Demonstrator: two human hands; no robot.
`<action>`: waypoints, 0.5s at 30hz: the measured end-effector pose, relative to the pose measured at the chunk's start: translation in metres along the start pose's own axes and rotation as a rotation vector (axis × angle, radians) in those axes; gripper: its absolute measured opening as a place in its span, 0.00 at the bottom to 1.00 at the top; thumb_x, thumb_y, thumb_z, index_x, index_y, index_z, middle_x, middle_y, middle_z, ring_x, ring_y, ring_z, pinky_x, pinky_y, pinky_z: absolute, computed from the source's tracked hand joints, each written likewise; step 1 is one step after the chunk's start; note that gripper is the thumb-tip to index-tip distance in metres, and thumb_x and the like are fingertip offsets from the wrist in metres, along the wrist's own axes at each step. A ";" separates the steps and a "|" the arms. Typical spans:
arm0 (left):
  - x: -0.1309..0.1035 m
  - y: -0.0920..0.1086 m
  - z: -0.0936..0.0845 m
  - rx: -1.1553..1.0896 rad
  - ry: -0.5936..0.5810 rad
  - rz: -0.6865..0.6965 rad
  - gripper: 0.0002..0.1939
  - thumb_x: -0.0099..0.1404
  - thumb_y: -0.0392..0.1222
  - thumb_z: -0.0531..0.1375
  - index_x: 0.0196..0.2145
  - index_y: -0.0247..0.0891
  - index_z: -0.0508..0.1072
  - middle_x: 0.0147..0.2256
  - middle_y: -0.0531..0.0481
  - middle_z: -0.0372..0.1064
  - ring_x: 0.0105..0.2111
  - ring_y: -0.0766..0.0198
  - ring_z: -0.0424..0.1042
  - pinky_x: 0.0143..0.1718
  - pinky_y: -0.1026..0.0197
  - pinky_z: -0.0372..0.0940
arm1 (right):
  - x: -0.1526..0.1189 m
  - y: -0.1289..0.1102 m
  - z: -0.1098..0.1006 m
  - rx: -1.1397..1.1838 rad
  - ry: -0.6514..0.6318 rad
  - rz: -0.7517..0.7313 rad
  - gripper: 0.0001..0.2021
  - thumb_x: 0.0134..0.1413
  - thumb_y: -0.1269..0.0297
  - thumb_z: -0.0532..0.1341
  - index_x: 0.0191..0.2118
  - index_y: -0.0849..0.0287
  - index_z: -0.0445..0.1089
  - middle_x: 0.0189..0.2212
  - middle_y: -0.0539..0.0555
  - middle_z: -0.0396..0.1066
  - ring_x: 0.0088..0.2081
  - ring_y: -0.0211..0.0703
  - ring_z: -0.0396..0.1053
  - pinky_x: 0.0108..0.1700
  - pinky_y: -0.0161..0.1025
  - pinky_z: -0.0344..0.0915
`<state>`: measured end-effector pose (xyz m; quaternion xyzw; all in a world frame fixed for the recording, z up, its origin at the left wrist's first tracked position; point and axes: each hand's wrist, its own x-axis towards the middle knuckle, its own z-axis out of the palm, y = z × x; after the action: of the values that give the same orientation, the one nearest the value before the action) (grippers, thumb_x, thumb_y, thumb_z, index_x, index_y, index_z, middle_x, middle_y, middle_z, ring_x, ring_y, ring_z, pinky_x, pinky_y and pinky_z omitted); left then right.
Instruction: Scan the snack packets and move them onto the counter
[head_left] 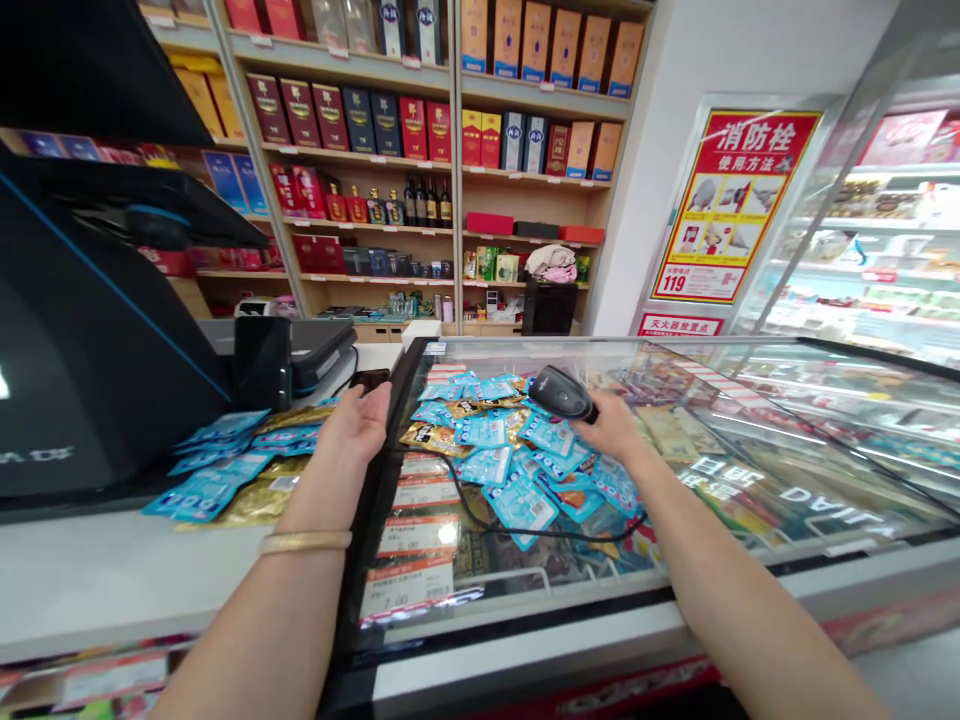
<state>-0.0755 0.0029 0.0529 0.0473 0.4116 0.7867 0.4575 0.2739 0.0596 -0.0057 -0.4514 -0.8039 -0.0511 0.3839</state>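
My right hand (611, 425) is wrapped round the handle of a black barcode scanner (559, 392), its head pointing left. Beneath the scanner lies a loose heap of blue snack packets (521, 510) and gold snack packets (431, 437) on the freezer's glass top. My left hand (358, 425) is open, palm partly turned up, over the black edge between counter and freezer. Just beyond its fingertips is a small dark object (371, 379), perhaps a phone. Left of that wrist, more blue packets (217, 480) and a gold packet (251, 507) lie piled on the counter.
A black checkout terminal (90, 330) stands at the left. The scanner's black cable (480, 522) loops across the glass of the chest freezer (637, 620). Shelves (360, 160) of boxes and bottles line the back wall, with a red fire-hydrant poster (739, 205) to their right.
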 end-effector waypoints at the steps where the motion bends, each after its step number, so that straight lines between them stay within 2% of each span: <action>1: -0.003 -0.006 0.000 0.103 -0.076 0.031 0.05 0.65 0.33 0.56 0.35 0.32 0.71 0.33 0.42 0.73 0.32 0.68 0.75 0.32 0.70 0.70 | 0.000 0.000 0.000 -0.005 -0.005 0.006 0.12 0.44 0.62 0.62 0.36 0.58 0.75 0.29 0.56 0.77 0.31 0.48 0.73 0.35 0.38 0.64; 2: -0.006 -0.013 0.000 0.252 -0.155 0.091 0.03 0.62 0.35 0.59 0.34 0.32 0.72 0.33 0.43 0.74 0.32 0.66 0.75 0.33 0.67 0.70 | 0.001 0.000 0.000 -0.009 -0.010 0.011 0.12 0.44 0.62 0.62 0.37 0.58 0.75 0.30 0.56 0.77 0.32 0.48 0.73 0.35 0.38 0.64; 5: -0.012 -0.037 -0.001 0.884 -0.324 0.378 0.12 0.54 0.47 0.65 0.31 0.35 0.75 0.32 0.45 0.76 0.34 0.59 0.75 0.37 0.59 0.69 | 0.001 -0.001 -0.001 -0.015 -0.029 0.023 0.14 0.44 0.63 0.61 0.40 0.58 0.75 0.32 0.56 0.78 0.34 0.50 0.74 0.37 0.38 0.65; 7: -0.013 -0.050 -0.003 1.327 -0.357 0.536 0.17 0.53 0.55 0.64 0.30 0.37 0.76 0.31 0.44 0.76 0.37 0.53 0.75 0.40 0.55 0.67 | 0.002 -0.003 -0.001 -0.013 -0.043 0.030 0.14 0.45 0.63 0.61 0.40 0.58 0.75 0.33 0.55 0.78 0.35 0.50 0.74 0.38 0.39 0.65; 9: -0.014 -0.060 -0.003 1.667 -0.363 0.630 0.20 0.54 0.60 0.61 0.29 0.39 0.76 0.31 0.43 0.76 0.41 0.48 0.74 0.43 0.52 0.66 | 0.002 -0.005 -0.001 -0.010 -0.059 0.037 0.13 0.45 0.63 0.62 0.39 0.57 0.75 0.32 0.55 0.78 0.35 0.49 0.74 0.38 0.38 0.65; 12: -0.014 -0.070 -0.002 1.908 -0.350 0.718 0.22 0.55 0.63 0.58 0.29 0.41 0.77 0.35 0.40 0.76 0.45 0.44 0.72 0.46 0.50 0.64 | 0.002 -0.006 0.000 0.000 -0.093 0.043 0.13 0.44 0.64 0.63 0.39 0.56 0.75 0.33 0.54 0.78 0.36 0.48 0.74 0.39 0.38 0.66; 15: -0.018 -0.076 0.001 1.965 -0.367 0.721 0.20 0.54 0.61 0.59 0.29 0.42 0.76 0.38 0.41 0.76 0.45 0.44 0.72 0.46 0.49 0.64 | 0.002 -0.007 0.000 0.020 -0.123 0.050 0.14 0.44 0.64 0.63 0.40 0.56 0.75 0.34 0.54 0.78 0.37 0.48 0.74 0.40 0.38 0.66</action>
<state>-0.0131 0.0082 0.0065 0.6334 0.7527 0.1791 0.0133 0.2676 0.0565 -0.0024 -0.4699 -0.8148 -0.0058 0.3395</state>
